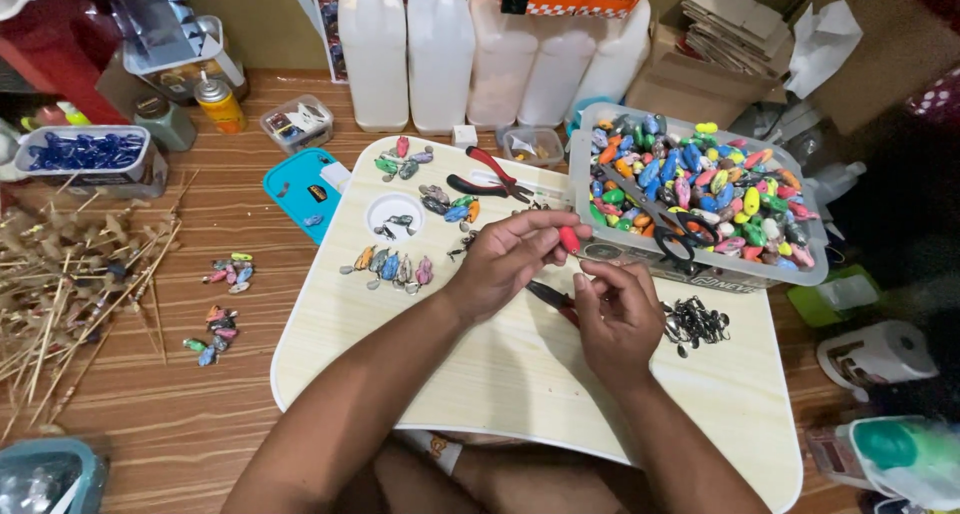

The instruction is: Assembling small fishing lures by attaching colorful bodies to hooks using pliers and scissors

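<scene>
My left hand (510,259) pinches a small red oval lure body (569,239) between thumb and fingertips above a pale wooden lap tray (500,374). My right hand (615,314) is closed just below it and grips dark pliers with red handles (553,299), which poke out to the left. A clear plastic bin (700,269) full of coloured lure bodies stands right behind the hands, with black scissors (682,242) lying in it. A heap of small dark metal hooks (693,324) lies on the tray right of my right hand.
Finished lures lie in rows (390,267) on the tray's left half. Red-handled pliers (490,179) rest at its far edge. White jugs (410,54) stand behind. Bamboo sticks (70,284) spread at left, near a teal box (300,189) and a tub of blue pieces (85,152).
</scene>
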